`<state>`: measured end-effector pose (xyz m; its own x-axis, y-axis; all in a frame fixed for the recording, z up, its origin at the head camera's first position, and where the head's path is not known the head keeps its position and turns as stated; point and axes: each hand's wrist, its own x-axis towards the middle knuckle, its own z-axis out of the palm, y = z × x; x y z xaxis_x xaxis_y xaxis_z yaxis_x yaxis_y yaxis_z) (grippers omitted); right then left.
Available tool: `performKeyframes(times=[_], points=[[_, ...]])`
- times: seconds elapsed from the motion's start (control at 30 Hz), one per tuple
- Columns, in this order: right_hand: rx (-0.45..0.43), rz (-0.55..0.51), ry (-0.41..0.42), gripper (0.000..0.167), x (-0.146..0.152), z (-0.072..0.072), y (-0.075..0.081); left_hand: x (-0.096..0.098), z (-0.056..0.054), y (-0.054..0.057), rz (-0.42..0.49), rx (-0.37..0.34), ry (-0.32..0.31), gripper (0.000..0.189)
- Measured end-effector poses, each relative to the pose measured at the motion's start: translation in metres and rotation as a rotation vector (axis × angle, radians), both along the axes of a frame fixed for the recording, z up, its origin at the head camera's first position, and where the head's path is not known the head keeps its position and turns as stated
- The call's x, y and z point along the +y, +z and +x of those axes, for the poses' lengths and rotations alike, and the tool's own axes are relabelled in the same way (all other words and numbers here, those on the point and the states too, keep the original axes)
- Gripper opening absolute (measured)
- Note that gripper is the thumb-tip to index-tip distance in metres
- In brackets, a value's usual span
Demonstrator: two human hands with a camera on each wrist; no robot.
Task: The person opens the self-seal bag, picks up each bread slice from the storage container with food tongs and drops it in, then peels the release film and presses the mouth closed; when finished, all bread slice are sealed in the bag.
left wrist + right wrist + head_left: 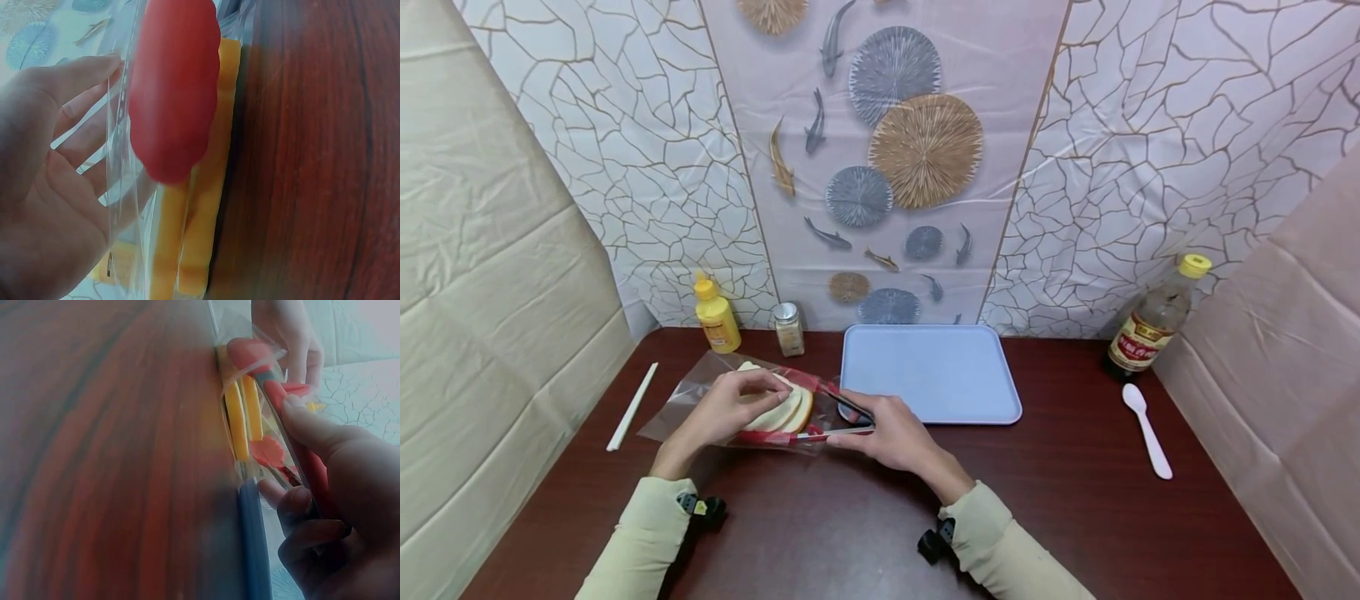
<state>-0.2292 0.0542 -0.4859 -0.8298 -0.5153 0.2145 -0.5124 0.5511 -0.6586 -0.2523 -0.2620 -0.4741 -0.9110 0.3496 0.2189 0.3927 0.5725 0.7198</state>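
Observation:
On the left of the table, a clear plastic bag (679, 407) holds slices of bread (805, 410) with white faces and orange-yellow crusts. My left hand (730, 404) pinches the bag's film between thumb and fingertips, over the bread. With my right hand (891, 429) I grip a pair of tongs (312, 472) by the handles. Their arms are spread and reach into the bag's right end. One scalloped red tip (175, 94) lies close along the bread slices (209, 212) in the left wrist view. The tips lie on opposite sides of the bread in the head view.
A pale blue tray (928, 375) lies just right of the bag. Behind stand a yellow squeeze bottle (718, 321) and a spice jar (789, 331). White chopsticks (632, 408) lie at left; a sauce bottle (1150, 325) and white spoon (1148, 429) are at right.

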Motion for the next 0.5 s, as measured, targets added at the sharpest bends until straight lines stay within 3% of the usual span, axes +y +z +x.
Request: performKeyframes(times=[0.27, 0.5], points=[[-0.007, -0.031, 0.026, 0.073, 0.031, 0.004, 0.001, 0.001, 0.001, 0.002, 0.013, -0.002, 0.017, 0.007], [-0.021, -0.033, 0.02, 0.074, 0.075, 0.006, -0.001, 0.004, 0.002, 0.002, 0.018, -0.022, 0.028, 0.008]])
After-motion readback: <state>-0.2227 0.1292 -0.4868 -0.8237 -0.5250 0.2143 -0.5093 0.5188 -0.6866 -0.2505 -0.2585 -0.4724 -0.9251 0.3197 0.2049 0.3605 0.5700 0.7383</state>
